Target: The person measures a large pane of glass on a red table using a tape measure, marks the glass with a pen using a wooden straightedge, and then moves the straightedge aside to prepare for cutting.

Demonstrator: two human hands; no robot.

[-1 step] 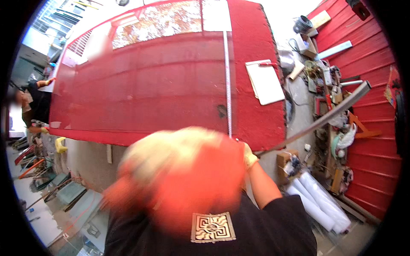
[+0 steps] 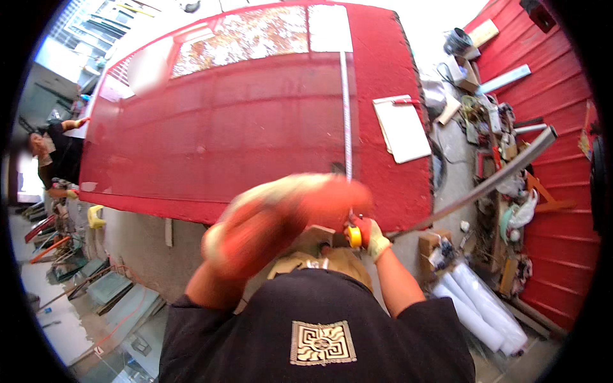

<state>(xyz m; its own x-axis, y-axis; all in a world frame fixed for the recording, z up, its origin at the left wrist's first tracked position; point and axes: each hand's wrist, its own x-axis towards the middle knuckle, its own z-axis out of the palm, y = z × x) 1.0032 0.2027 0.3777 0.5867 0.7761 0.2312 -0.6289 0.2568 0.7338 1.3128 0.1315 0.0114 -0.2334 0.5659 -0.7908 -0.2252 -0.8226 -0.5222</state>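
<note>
My right hand (image 2: 369, 237), in an orange and cream work glove, grips a yellow tape measure (image 2: 355, 237) at the near edge of the table. Its pale blade (image 2: 347, 115) stretches away across a large reflective glass sheet (image 2: 217, 127) on a red-covered table (image 2: 393, 57). Close to the camera, my left hand (image 2: 287, 214) wears a similar glove and hovers over the table's near edge, left of the tape measure. Motion smears it, so its fingers cannot be made out.
A notepad (image 2: 403, 131) with a red pen (image 2: 405, 101) lies at the table's right. A long metal bar (image 2: 491, 182) slants out beside it. White rolls (image 2: 479, 309) stand lower right. Glass pieces (image 2: 108, 287) lie lower left. Another person (image 2: 60, 156) stands at the table's far left end.
My left hand has swung away from the camera and slightly left, uncovering the yellow tape measure in my right hand. The view has shifted slightly.
</note>
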